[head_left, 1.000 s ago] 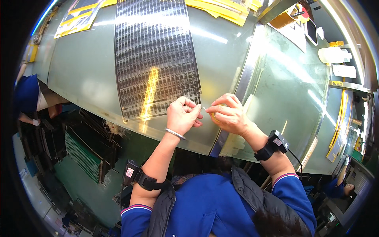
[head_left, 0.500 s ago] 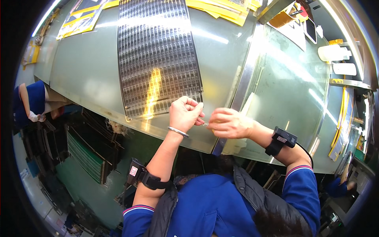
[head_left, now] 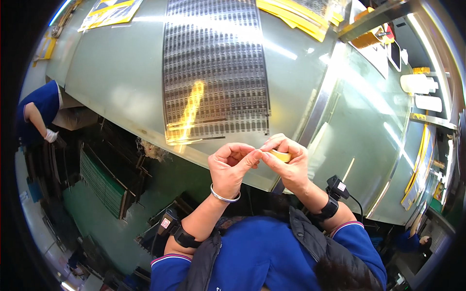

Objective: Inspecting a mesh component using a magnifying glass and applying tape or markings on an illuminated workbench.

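Note:
My left hand (head_left: 229,167) and my right hand (head_left: 292,169) meet at the fingertips just off the table's front edge. In the curl of my right hand sits a small pale-yellow roll of tape (head_left: 281,155), partly covered by the fingers. The left thumb and forefinger are pinched together against the right fingertips; whatever lies between them is too small to make out. Beyond the hands, a long dark film sheet (head_left: 216,92) with rows of small repeated patterns lies flat on the glass-topped table (head_left: 119,82).
Yellow-edged sheets (head_left: 296,19) lie at the far side, with another (head_left: 109,13) at far left. A metal bar (head_left: 318,104) divides the table. White bottles (head_left: 417,84) stand at right. A co-worker in blue (head_left: 41,106) is at left, near stacked green racks (head_left: 103,182).
My hands have come from slightly apart to touching fingertips. The right hand has turned, bringing the tape roll into sight. The view has shifted, so the film sheet appears further right.

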{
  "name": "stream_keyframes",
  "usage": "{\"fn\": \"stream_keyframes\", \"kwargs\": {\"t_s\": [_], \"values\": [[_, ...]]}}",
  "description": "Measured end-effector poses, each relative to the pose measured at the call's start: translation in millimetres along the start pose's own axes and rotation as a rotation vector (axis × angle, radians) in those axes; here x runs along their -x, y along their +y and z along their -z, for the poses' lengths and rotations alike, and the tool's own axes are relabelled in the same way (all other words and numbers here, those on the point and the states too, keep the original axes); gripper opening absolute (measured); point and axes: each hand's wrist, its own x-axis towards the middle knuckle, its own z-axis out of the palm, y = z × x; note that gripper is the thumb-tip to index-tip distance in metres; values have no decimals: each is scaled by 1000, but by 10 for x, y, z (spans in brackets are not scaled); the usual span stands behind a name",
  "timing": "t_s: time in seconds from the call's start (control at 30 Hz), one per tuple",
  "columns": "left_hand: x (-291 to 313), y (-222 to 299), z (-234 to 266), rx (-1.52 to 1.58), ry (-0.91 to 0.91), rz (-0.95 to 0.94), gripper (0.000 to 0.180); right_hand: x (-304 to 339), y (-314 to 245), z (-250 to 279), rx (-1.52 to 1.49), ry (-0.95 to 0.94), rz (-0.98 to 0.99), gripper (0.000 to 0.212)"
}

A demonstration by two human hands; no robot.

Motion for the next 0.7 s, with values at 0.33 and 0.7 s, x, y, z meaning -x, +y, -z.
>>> {"fn": "stream_keyframes", "kwargs": {"t_s": [0.33, 0.7], "values": [[-135, 237, 758, -412, 202, -368, 3, -385, 0, -290, 859, -348, 339, 22], [-655, 195, 1756, -920, 647, -508, 6, -608, 400, 231, 1022, 209, 200, 29]]}}
